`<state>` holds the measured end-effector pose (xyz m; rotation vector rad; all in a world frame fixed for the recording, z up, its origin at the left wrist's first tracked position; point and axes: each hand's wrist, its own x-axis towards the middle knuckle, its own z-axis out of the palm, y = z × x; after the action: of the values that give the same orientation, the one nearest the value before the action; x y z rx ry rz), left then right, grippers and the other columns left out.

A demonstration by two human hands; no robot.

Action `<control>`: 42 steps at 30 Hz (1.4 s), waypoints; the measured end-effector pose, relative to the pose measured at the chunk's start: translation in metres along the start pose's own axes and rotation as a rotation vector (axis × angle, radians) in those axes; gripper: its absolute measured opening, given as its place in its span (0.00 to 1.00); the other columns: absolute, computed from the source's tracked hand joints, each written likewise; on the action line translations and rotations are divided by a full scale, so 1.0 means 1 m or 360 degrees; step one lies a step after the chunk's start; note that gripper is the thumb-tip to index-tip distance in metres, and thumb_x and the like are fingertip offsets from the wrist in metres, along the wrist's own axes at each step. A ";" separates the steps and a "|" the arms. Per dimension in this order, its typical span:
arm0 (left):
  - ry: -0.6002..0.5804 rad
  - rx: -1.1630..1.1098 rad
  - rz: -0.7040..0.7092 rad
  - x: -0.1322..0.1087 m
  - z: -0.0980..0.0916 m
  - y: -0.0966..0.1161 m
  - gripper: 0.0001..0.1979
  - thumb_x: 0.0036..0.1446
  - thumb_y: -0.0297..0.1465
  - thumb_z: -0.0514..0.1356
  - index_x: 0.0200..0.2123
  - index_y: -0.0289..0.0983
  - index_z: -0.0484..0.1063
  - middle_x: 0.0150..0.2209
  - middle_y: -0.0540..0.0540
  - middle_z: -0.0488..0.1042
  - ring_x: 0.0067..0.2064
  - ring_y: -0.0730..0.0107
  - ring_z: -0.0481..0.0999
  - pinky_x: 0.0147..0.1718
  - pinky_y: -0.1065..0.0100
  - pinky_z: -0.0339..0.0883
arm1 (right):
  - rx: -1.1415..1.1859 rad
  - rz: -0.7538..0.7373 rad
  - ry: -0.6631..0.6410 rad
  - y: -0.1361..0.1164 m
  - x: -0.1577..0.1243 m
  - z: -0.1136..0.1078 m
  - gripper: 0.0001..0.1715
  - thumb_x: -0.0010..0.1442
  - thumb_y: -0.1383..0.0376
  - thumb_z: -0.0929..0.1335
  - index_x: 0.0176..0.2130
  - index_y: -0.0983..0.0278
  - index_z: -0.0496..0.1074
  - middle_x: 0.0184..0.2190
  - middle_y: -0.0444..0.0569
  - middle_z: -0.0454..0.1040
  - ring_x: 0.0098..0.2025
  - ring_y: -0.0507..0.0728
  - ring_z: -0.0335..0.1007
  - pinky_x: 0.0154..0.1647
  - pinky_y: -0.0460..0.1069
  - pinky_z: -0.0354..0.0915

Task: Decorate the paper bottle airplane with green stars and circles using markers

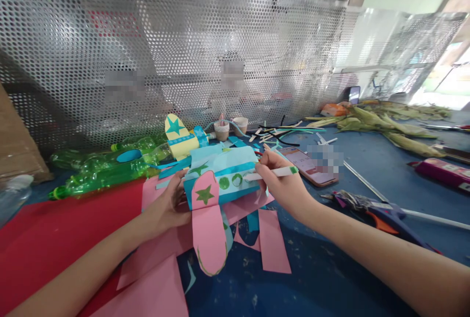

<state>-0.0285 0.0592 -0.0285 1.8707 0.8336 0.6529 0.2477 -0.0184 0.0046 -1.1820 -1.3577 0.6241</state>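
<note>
A light-blue paper craft (240, 156), shaped like a small plane, is held above the table. A pink paper wing (208, 238) with a green star sticks out toward me, and green dots run along the blue side band. My left hand (176, 199) is closed around the craft's left end, its fingertips partly hidden behind the paper. In my right hand (279, 177) is a white marker (282, 172) with a green end, its other end close to the dots on the band. Pink paper scraps (274, 241) lie beneath.
Green plastic bottles (106, 180) and a yellow paper plane (181, 144) are at the back left. Red paper (73, 238) covers the left side. On the right are a phone (306, 166), a glue gun (382, 214), glue sticks and corn husks (382, 126). A perforated metal screen (183, 52) stands behind.
</note>
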 end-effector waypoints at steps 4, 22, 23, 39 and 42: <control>0.0073 0.0015 0.0011 0.000 0.002 0.003 0.53 0.44 0.46 0.70 0.67 0.52 0.43 0.58 0.41 0.70 0.57 0.43 0.72 0.52 0.49 0.69 | -0.0005 -0.0004 -0.0018 0.001 0.000 0.000 0.16 0.56 0.66 0.64 0.22 0.56 0.55 0.11 0.37 0.62 0.17 0.53 0.57 0.25 0.51 0.63; 0.0050 0.0009 0.0059 0.001 -0.002 -0.011 0.49 0.47 0.44 0.69 0.66 0.50 0.45 0.60 0.40 0.68 0.58 0.44 0.71 0.54 0.48 0.67 | 0.0050 0.0012 -0.0050 -0.002 -0.002 0.001 0.14 0.58 0.64 0.65 0.23 0.58 0.56 0.12 0.36 0.64 0.17 0.52 0.59 0.24 0.48 0.61; 0.0051 0.0014 0.0052 0.001 -0.002 -0.011 0.49 0.48 0.44 0.69 0.66 0.49 0.44 0.60 0.39 0.68 0.58 0.45 0.71 0.54 0.48 0.67 | 0.0055 0.0013 -0.0052 -0.001 -0.002 0.001 0.14 0.58 0.64 0.65 0.23 0.58 0.56 0.12 0.36 0.64 0.17 0.52 0.59 0.24 0.48 0.60; 0.0001 -0.0003 0.0029 0.001 0.003 0.007 0.48 0.48 0.45 0.70 0.64 0.46 0.44 0.62 0.36 0.65 0.62 0.42 0.67 0.58 0.45 0.63 | 0.0032 -0.0002 -0.0052 -0.002 0.001 0.001 0.13 0.56 0.63 0.64 0.23 0.58 0.57 0.12 0.37 0.64 0.18 0.51 0.59 0.25 0.48 0.58; 0.0006 -0.0022 0.0030 0.000 0.003 0.009 0.49 0.47 0.43 0.70 0.65 0.47 0.45 0.61 0.38 0.67 0.62 0.41 0.67 0.59 0.44 0.62 | 0.0027 -0.0030 -0.0070 -0.002 0.001 0.001 0.13 0.56 0.63 0.65 0.23 0.58 0.57 0.13 0.37 0.65 0.18 0.51 0.59 0.26 0.49 0.59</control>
<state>-0.0237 0.0549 -0.0211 1.8672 0.8126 0.6722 0.2467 -0.0181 0.0064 -1.1467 -1.3963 0.6503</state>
